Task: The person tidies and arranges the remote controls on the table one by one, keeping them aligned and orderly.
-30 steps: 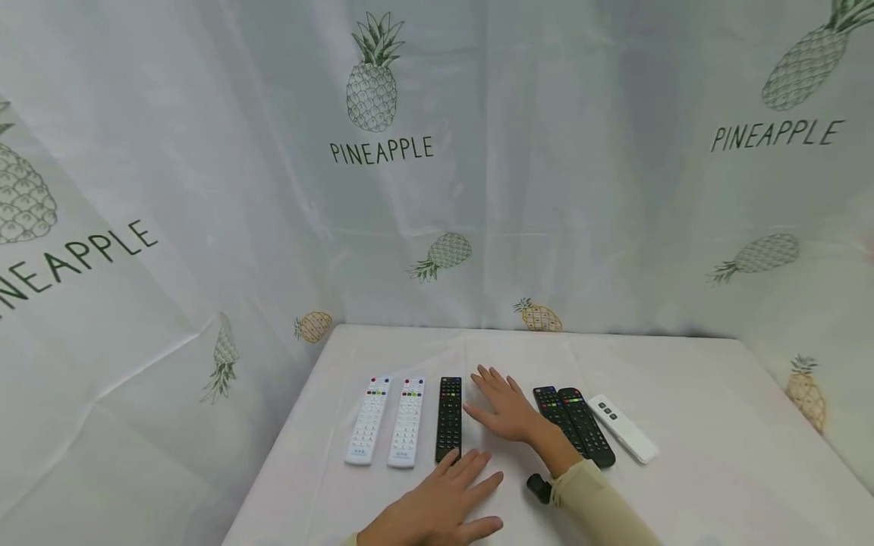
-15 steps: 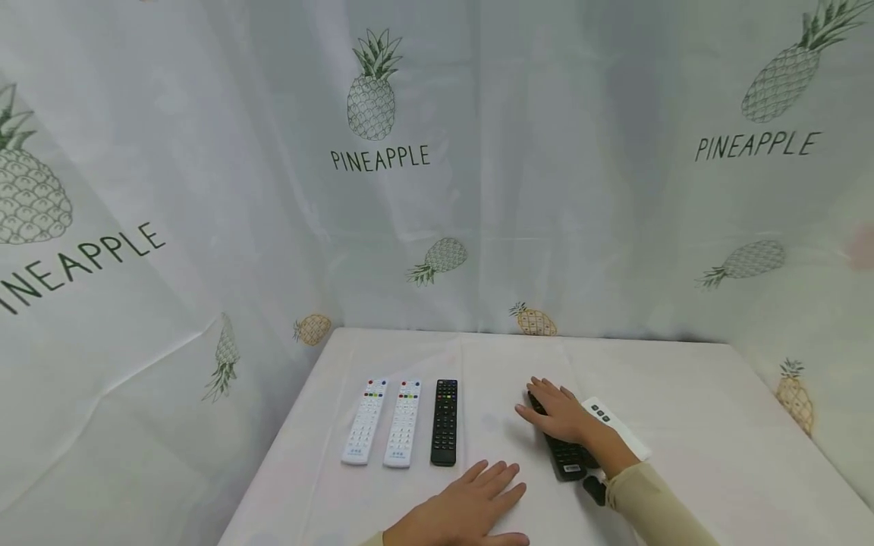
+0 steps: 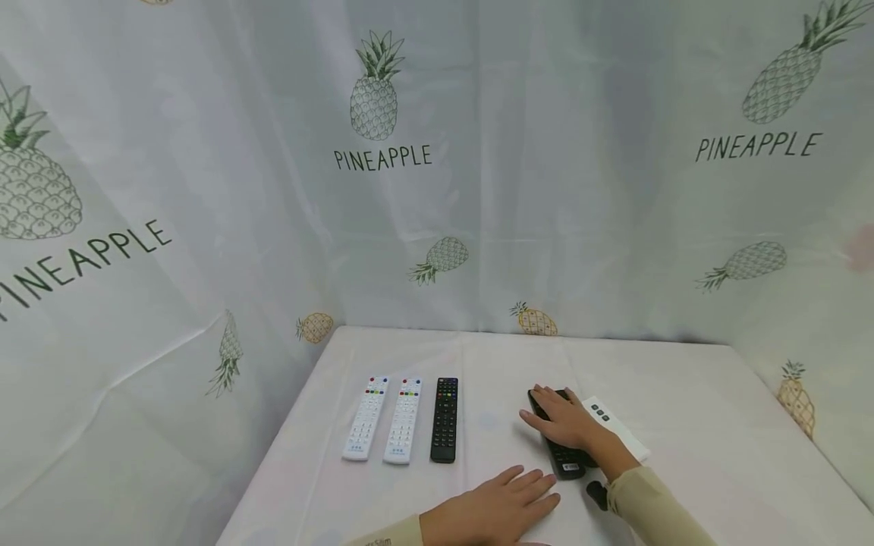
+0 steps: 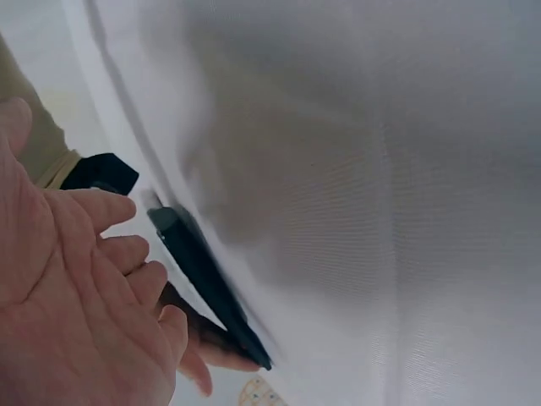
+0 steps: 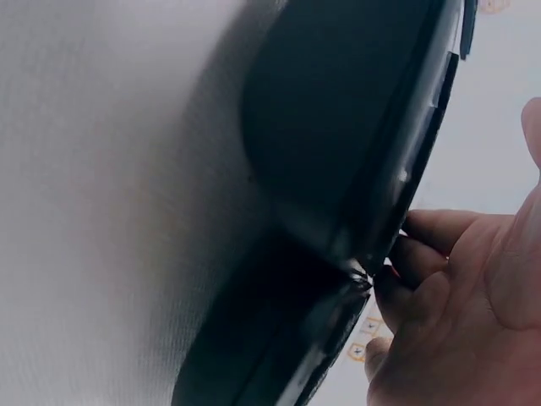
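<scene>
The right hand (image 3: 561,422) lies on top of the black remotes (image 3: 565,459) at the right of the table (image 3: 690,425), fingers curled over their far end and thumb at their left edge, so it grips them against the cloth. Only the near end of one remote shows below the wrist in the head view; whether one or two lie under the palm cannot be told there. Just right of them, touching or nearly so, lies a slim white remote (image 3: 617,431).

The left hand (image 3: 495,509) rests flat on the near edge of the table, fingers straight and slightly spread, pointing toward the black remotes but holding nothing.

Well to the left lie three remotes side by side: two white remotes (image 3: 385,418) and a single black remote (image 3: 445,419), apart from both hands.

The right wrist view shows what the head view hides: the fingertips (image 5: 423,233) pressed against the side edge of the black remote bodies (image 5: 338,169), which seem to be two dark bodies close together. The left wrist view shows the left palm (image 4: 68,296) open, with the end of a black remote (image 4: 203,271) just beyond its fingers, not touched.
</scene>
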Demonstrator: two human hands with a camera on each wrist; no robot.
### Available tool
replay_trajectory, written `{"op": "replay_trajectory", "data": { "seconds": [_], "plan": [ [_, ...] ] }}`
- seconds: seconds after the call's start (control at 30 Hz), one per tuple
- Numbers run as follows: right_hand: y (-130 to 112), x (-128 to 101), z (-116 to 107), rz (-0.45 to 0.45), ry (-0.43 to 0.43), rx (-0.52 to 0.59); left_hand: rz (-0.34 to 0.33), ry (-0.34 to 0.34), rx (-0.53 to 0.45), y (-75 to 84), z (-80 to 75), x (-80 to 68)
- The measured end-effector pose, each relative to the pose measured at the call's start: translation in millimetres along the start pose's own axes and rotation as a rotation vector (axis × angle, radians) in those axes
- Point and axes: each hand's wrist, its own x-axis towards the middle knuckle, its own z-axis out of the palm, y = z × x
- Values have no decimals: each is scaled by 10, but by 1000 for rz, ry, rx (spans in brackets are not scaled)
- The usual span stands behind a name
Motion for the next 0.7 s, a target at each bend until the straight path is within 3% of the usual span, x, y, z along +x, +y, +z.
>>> {"op": "replay_trajectory", "data": {
  "seconds": [0.13,0.3,0.7],
  "plan": [
    [-26,-4,-11,-7,19,10,0,24,83,24,-7,120],
    [-45,1,-2,-6,31,15,-11,-15,171,48,-69,197],
    [-17,13,26,-5,17,32,4,-5,145,22,-131,303]
  ]
}}
